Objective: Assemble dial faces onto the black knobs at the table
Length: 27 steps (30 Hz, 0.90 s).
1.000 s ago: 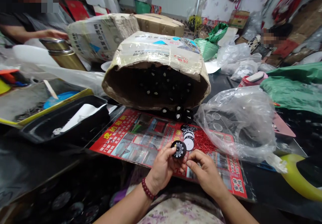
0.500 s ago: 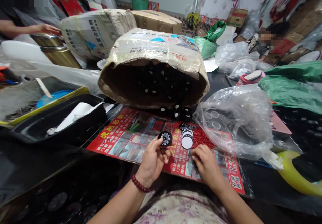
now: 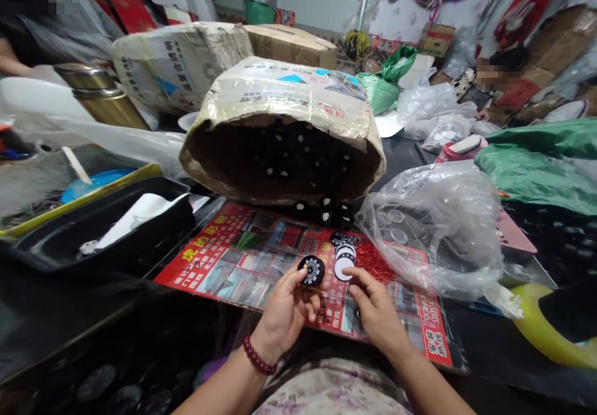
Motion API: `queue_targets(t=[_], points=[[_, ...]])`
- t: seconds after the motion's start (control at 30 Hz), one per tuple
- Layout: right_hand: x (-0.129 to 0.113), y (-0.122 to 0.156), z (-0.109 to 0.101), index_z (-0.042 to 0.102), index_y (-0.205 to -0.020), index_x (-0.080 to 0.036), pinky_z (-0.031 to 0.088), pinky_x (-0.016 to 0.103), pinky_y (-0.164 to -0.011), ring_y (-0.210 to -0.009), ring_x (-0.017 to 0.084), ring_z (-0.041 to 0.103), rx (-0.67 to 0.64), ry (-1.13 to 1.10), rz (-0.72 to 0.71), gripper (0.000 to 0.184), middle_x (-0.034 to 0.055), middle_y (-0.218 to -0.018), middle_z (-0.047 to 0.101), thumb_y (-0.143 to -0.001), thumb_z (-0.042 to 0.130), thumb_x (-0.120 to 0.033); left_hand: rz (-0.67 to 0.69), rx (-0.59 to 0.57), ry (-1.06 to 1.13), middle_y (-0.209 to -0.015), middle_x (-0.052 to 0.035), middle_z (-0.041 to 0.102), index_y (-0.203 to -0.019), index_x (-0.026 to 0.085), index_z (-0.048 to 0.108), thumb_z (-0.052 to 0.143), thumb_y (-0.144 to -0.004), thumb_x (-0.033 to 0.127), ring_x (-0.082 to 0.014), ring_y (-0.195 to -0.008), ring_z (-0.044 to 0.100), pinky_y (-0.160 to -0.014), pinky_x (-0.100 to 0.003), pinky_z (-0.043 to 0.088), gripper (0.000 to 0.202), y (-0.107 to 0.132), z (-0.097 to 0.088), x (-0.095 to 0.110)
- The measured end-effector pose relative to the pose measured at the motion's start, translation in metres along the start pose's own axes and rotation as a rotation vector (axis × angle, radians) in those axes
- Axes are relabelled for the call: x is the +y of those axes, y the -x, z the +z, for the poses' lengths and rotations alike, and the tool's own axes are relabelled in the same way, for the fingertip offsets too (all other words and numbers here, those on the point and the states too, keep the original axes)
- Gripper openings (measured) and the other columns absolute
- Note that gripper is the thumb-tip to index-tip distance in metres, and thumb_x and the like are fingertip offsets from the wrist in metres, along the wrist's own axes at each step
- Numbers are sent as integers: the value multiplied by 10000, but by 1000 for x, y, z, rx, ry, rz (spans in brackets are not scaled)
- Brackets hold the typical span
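Observation:
Between the thumb and fingers of my left hand (image 3: 291,297) is a black disc (image 3: 311,270) with a white dial-like print, held over the red printed board (image 3: 224,247). My right hand (image 3: 377,306) has its index fingertip at the nearest white disc (image 3: 344,268) of a small overlapping row; its thumb is apart from that finger. Behind that row lie black printed discs (image 3: 339,238). A heap of small red pieces (image 3: 375,262) lies just right of the row, partly under clear plastic.
A sack-like carton (image 3: 289,91) lies open towards me, with small black pieces (image 3: 326,209) spilling from its mouth. A clear plastic bag (image 3: 438,222) and yellow tape roll (image 3: 536,321) are at right. At left stand a black tray (image 3: 107,228) and a gold flask (image 3: 100,94).
My right hand has moved up and left to the white disc, its index finger now extended. My left hand keeps the black disc. The other person's hand has left the flask.

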State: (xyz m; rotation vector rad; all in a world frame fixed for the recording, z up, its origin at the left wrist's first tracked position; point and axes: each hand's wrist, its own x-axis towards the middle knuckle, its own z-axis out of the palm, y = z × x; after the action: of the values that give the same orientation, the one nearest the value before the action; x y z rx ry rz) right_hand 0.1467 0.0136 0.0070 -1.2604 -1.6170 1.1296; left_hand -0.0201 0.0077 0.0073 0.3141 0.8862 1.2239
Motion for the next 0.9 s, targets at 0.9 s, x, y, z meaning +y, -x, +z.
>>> queue_targets(t=[0.9], points=[[-15,-2,16,603,-812,-184,429,311,-824,-945,186,535,40,288,-269,151,80,-1025,537,-836,476,-105,17,-177,-213,-550,11,628,-1176,142,452,600,-773,226,-117,-395,585,-311,-151,434,438,6,7,-20]])
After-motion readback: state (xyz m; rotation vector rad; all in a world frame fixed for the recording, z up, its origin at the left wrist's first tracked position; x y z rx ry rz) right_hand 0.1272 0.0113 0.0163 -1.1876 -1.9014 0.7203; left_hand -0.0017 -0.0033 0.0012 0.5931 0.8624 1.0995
